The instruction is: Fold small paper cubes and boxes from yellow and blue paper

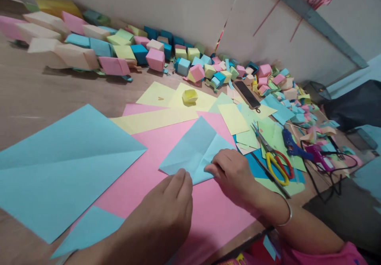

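Note:
A small light-blue paper square (pixel 193 147), partly folded with creases showing, lies on a large pink sheet (pixel 154 177). My left hand (pixel 169 205) presses its near edge with the fingers curled together. My right hand (pixel 232 175) pinches a folded flap at the paper's right corner, fingers closed on it. A bangle sits on my right wrist.
A big light-blue sheet (pixel 59 165) lies at the left. Yellow and green sheets, a small yellow folded cube (pixel 189 95), a phone (pixel 246 94), scissors (pixel 275 161) and a glue gun (pixel 293 146) lie beyond. Several coloured paper cubes (pixel 154 58) line the wall.

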`<state>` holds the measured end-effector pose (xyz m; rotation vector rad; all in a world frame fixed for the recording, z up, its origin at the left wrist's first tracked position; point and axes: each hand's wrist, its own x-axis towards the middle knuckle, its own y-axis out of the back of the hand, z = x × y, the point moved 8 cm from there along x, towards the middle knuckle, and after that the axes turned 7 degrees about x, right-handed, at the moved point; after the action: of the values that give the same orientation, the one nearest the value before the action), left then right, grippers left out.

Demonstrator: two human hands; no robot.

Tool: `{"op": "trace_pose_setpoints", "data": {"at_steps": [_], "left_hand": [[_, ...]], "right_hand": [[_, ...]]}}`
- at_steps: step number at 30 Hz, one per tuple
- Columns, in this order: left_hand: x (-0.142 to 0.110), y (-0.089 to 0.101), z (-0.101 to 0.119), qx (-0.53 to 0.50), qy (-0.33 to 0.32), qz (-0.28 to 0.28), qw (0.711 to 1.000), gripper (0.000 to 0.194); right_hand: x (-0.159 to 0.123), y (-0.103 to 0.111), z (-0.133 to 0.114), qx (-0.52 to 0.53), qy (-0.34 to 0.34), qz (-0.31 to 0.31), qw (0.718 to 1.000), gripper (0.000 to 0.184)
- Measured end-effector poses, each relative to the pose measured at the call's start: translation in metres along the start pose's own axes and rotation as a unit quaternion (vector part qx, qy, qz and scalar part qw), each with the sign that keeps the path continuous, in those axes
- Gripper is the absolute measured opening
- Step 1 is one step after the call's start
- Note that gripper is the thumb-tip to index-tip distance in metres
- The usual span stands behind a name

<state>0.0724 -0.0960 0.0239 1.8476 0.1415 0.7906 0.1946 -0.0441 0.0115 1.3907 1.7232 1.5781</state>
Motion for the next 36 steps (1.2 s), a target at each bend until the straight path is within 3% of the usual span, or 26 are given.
{"op": "trace_pose_setpoints", "data": {"at_steps": [6, 18, 28, 36], "left_hand": [[-0.001, -0.003, -0.002, -0.02, 0.005, 0.0, 1.0, 0.023], [0.012, -0.015, -0.018, -0.11, 0.001, -0.053, 0.992, 0.023], [0.011, -0.017, 0.0, -0.063, -0.063, -0.063, 0.994, 0.006], [0.01, -0.021, 0.001, -0.075, -0.081, -0.088, 0.99, 0.028]], "right_hand": [[0.001, 0.001, -0.001, -0.004, -0.014, 0.003, 1.0, 0.039], [0.002, -0.002, 0.003, 0.002, -0.015, 0.001, 1.0, 0.041], [-0.003, -0.003, 0.003, -0.014, -0.03, -0.007, 0.999, 0.037], [-0.003, -0.004, 0.007, -0.006, -0.056, -0.005, 0.998, 0.033]]}}
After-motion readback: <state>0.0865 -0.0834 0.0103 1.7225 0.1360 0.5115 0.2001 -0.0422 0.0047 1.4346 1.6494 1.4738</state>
